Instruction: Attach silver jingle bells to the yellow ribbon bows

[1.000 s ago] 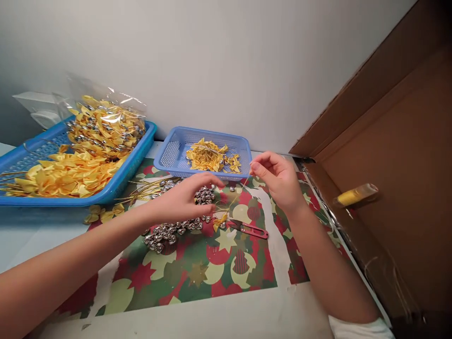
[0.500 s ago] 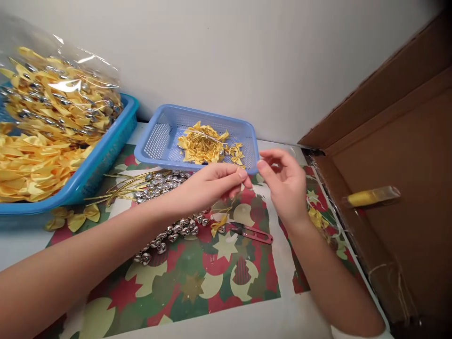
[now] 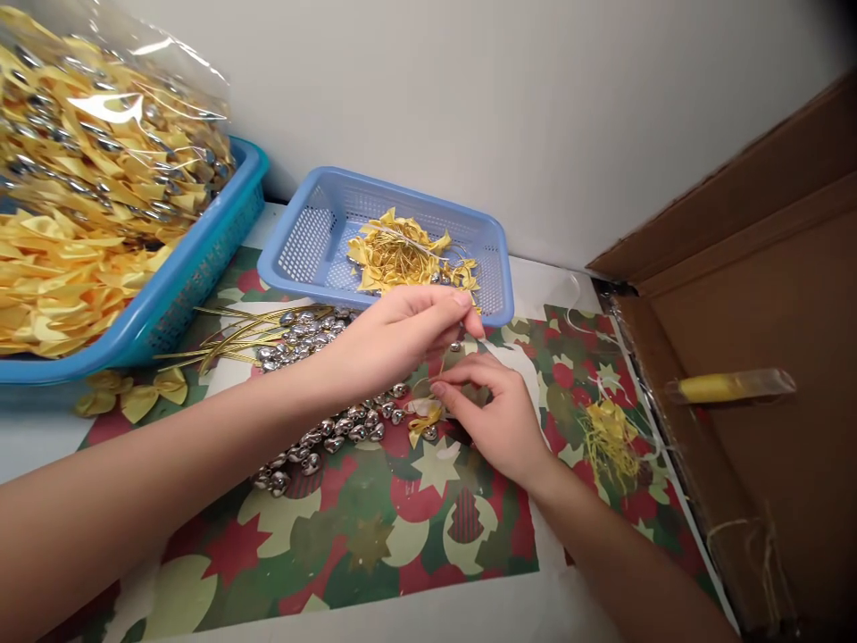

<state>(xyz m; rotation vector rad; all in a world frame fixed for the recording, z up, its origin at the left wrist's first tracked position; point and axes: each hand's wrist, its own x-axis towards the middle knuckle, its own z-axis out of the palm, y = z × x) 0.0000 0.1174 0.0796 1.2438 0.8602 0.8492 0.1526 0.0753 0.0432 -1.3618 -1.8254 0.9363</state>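
Note:
My left hand (image 3: 419,330) is closed in a pinch in front of the small basket, with a thin gold cord (image 3: 441,364) running down from its fingertips. Lower and to the right, my right hand (image 3: 492,406) pinches that cord with thumb and forefinger. Just below those fingertips a yellow ribbon bow (image 3: 424,423) lies on the patterned sheet, a silver bell (image 3: 430,433) against it. A pile of silver heart-shaped bells (image 3: 354,420) with gold cords spreads beneath and beside my left forearm, which hides part of it.
A small blue basket (image 3: 287,284) holds yellow bows with gold cords. At left, a larger blue basket (image 3: 124,344) carries many bows and a clear bag (image 3: 113,116) of bows with bells. Yellow scraps (image 3: 611,438) lie at right, beside a cardboard box (image 3: 756,295) with a yellow tube (image 3: 733,386).
My right hand has come down and left from the basket's corner to the cord above the bow. It now covers the red-handled thread snips. The view has shifted slightly.

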